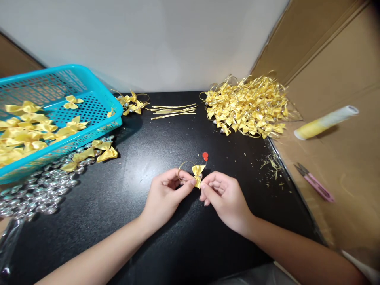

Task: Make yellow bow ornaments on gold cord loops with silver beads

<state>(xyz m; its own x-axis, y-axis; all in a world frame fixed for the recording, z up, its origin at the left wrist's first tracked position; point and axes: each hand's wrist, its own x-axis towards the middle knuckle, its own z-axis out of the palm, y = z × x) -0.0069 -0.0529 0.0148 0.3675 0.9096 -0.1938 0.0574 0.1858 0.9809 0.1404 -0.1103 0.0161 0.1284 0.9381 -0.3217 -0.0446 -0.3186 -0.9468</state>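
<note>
Near the middle of the black table, my left hand (170, 192) pinches a yellow ribbon bow (198, 171) between thumb and fingers. A thin gold cord loop (184, 163) curves up from the same fingers. My right hand (221, 194) is closed at the bow's right side, thumb against forefinger; whatever it pinches is too small to make out. A small red piece (205, 156) stands just above and right of the bow, by a thin dark stem.
A turquoise basket (101, 111) of yellow bows is at left, with silver beads (41, 196) beside it. Gold strips (173, 111) lie at the back, near a large heap of finished-looking bows (246, 107). Pink snips (317, 186) and a tube (326, 122) lie on cardboard at right.
</note>
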